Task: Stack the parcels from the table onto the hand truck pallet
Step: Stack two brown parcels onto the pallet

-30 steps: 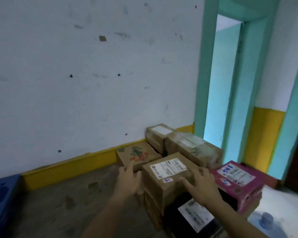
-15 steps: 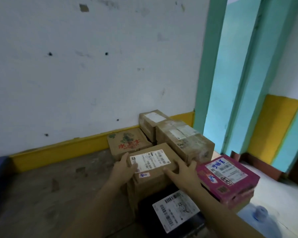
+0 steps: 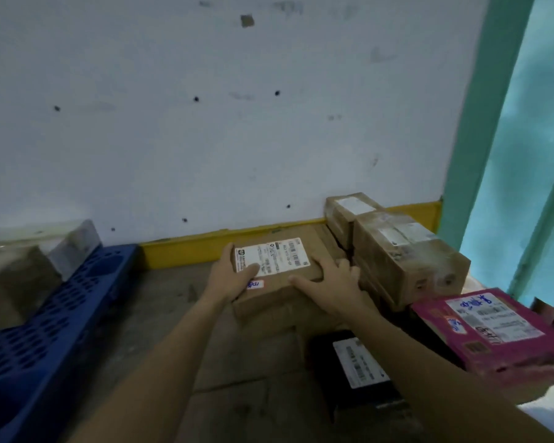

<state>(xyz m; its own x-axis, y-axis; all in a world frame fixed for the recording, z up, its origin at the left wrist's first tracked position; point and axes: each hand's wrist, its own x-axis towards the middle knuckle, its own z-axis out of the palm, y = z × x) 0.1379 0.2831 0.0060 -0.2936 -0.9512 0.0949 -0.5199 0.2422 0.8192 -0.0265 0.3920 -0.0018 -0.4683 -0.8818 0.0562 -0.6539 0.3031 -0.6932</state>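
left hand (image 3: 231, 276) and right hand (image 3: 330, 290) clasped the brown cardboard parcel (image 3: 269, 297) sideways, fingers curled round it; probably stiff, light.

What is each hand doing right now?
Left hand: holding the labelled brown parcel at its left edge, thumb on top.
Right hand: holding the same parcel at its right edge.
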